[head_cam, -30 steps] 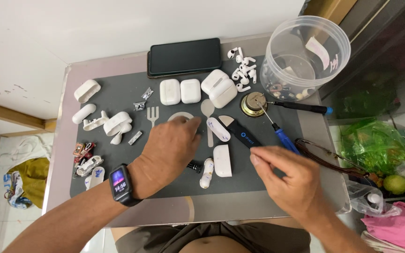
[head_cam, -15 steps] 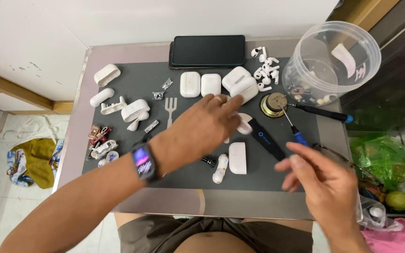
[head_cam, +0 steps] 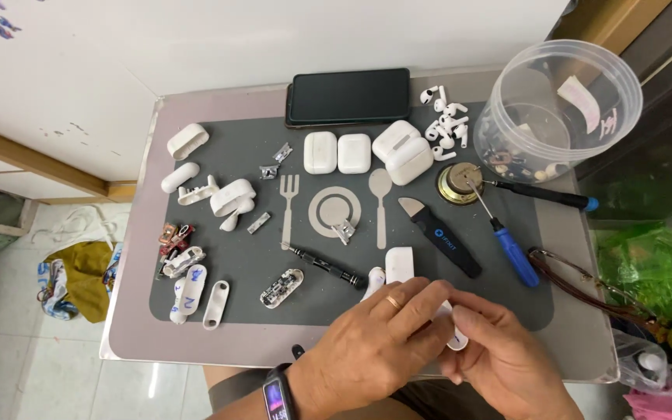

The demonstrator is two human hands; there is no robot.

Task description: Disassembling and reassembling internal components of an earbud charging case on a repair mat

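Both hands meet at the mat's point(head_cam: 227, 311) near edge: the left hand point(head_cam: 386, 342), ring on one finger, and the right hand point(head_cam: 499, 358) press their fingertips together around a small white part point(head_cam: 457, 339), pinched between them. Most of that part is hidden by the fingers, so its shape cannot be made out. Just beyond the knuckles, a white case half point(head_cam: 399, 263) and a white earbud point(head_cam: 373, 278) are partly covered. A black pry tool point(head_cam: 441, 237) lies further in, toward the mat's middle.
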